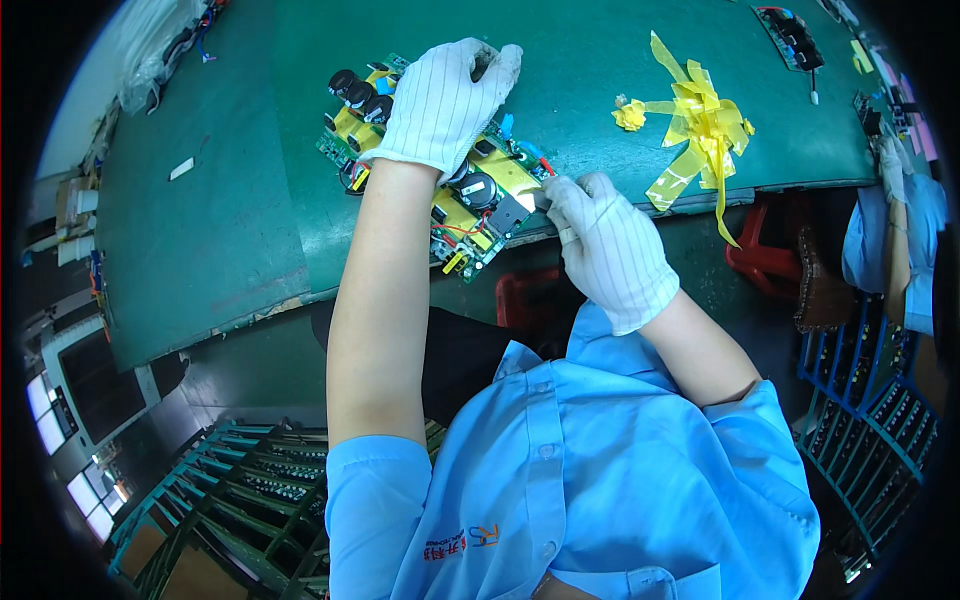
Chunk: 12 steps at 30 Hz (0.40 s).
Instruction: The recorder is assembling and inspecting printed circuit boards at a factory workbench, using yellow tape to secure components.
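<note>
A green circuit board (465, 245) with black round coils, wires and strips of yellow tape (508, 172) lies at the table's near edge. My left hand (435, 110), in a white striped glove, reaches across the middle of the board and covers part of it. Its fingers curl toward the thumb past the board's far side; whatever they may hold is hidden. At the board's right edge, my gloved right hand (612, 245) has thumb and fingers pinched together at the end of a yellow tape strip.
Crumpled yellow tape (705, 125) lies on the green table (230, 230) to the right. Another board (790, 38) sits at the far right, and a small white piece (182, 169) at left. A co-worker's gloved hand (893, 165) shows at the right rim. Racks (250, 500) stand below.
</note>
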Tool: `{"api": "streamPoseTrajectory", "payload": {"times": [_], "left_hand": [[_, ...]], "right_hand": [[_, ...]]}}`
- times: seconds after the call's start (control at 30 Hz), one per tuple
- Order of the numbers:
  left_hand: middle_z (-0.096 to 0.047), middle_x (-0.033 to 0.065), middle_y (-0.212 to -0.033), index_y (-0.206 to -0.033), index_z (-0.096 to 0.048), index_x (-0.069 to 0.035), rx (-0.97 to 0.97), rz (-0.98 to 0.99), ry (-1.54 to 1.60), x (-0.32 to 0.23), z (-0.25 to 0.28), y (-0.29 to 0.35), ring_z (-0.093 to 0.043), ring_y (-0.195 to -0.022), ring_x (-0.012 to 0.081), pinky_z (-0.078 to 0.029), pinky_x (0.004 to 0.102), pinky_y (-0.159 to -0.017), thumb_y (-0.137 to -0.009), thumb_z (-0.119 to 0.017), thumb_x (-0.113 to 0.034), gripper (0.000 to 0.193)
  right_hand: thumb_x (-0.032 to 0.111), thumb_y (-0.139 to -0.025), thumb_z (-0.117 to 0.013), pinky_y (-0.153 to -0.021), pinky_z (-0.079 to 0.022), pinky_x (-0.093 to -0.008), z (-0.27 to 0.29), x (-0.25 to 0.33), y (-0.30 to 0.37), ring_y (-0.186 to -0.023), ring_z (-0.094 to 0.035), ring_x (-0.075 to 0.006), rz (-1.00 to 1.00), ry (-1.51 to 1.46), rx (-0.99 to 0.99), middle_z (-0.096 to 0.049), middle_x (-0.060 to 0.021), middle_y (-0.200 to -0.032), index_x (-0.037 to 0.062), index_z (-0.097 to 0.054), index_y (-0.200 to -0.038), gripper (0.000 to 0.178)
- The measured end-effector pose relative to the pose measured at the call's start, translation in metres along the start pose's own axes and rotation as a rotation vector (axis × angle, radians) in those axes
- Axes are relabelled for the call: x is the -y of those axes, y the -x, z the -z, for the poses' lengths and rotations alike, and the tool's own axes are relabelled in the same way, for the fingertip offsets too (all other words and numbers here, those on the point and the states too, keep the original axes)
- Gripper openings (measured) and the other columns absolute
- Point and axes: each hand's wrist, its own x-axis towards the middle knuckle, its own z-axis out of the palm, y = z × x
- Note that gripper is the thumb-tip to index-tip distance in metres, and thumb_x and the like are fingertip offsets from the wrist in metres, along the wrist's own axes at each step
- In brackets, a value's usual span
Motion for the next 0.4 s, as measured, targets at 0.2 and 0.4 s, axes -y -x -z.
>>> {"api": "streamPoseTrajectory", "payload": {"times": [0.2, 0.4], "left_hand": [[-0.070, 0.0200, -0.087, -0.100, -0.068, 0.003, -0.014, 0.026, 0.019, 0.000, 0.001, -0.001, -0.067, -0.083, 0.0348, -0.051, 0.0383, -0.078, -0.095, -0.054, -0.050, 0.055], [-0.067, 0.0236, -0.082, -0.091, -0.070, -0.001, -0.040, 0.037, 0.080, 0.001, -0.001, -0.003, -0.065, -0.085, 0.0418, -0.051, 0.0457, -0.076, -0.094, -0.053, -0.053, 0.054]], "right_hand": [[0.004, -0.088, -0.062, -0.063, -0.051, -0.0439, 0.019, -0.028, -0.012, -0.076, -0.061, -0.0365, 0.151, -0.210, -0.385, -0.060, -0.0162, -0.090, 0.0060, -0.060, -0.117, 0.029], [0.023, -0.084, -0.070, -0.064, -0.054, -0.0412, 0.021, -0.020, 0.009, -0.079, -0.063, -0.0358, 0.020, -0.199, 0.069, -0.060, -0.0149, -0.092, 0.0116, -0.048, -0.134, 0.056]]}}
